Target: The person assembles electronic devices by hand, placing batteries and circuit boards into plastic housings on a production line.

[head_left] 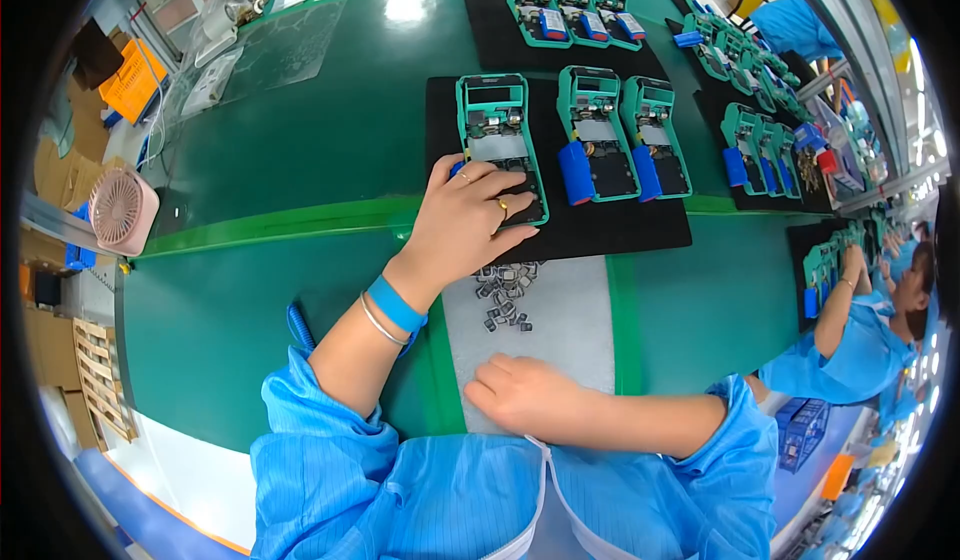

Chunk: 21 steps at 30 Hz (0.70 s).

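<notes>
My left hand (462, 205) lies over the lower half of a teal device casing (495, 120), gripping it with bent fingers. Its thumb is at the lower right edge, and fingertips reach into the dark lower compartment. A bit of a blue pack (456, 169) shows beside the fingers; the rest is hidden. My right hand (520, 392) is closed, knuckles up, above the pale mat (570, 325); whatever it holds is out of sight. Ahead of it lies a pile of small grey-and-black parts (508, 295). Two more casings (600, 115) with blue packs stand to the right.
Under the casings is a black mat (600, 235) on the green table (280, 150). Further rows of casings (568, 0) stand at the back and right. A pink fan (122, 210) is at the left edge. Another person in blue (840, 350) works at right.
</notes>
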{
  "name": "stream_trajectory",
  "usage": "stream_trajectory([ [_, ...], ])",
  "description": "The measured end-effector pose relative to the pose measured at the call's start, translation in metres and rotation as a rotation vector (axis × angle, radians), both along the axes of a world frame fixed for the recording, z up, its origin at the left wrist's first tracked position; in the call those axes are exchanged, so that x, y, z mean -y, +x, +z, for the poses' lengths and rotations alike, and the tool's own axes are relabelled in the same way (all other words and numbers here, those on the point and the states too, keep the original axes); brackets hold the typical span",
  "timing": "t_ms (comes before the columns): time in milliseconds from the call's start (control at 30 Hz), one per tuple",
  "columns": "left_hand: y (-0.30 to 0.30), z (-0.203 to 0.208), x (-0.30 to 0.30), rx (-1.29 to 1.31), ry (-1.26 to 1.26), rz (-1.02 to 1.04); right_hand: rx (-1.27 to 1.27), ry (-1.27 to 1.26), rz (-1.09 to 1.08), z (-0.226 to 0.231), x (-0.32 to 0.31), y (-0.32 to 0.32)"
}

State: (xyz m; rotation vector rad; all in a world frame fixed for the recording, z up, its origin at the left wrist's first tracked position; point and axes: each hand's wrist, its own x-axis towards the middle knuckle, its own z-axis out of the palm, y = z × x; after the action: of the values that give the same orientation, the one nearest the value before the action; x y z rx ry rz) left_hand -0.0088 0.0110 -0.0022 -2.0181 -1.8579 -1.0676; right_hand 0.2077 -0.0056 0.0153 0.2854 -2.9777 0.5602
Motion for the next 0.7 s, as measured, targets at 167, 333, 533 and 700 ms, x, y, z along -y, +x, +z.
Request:
stream_trajectory([
  [167,0.002,-0.002,-0.001,0.070,-0.042,0.005,0.014,-0.325,-0.343,0.008,-0.042,0.015],
  [333,0.021,0.016,-0.014,0.051,-0.119,0.078,0.031,-0.204,-0.836,0.008,-0.071,0.045],
  [533,0.055,0.027,-0.068,-0.041,-0.254,-0.020,0.040,-0.132,-0.708,0.009,-0.085,0.052],
  [700,0.055,0.013,-0.095,-0.108,-0.225,0.021,-0.150,0.127,-0.404,0.012,-0.090,0.045],
])
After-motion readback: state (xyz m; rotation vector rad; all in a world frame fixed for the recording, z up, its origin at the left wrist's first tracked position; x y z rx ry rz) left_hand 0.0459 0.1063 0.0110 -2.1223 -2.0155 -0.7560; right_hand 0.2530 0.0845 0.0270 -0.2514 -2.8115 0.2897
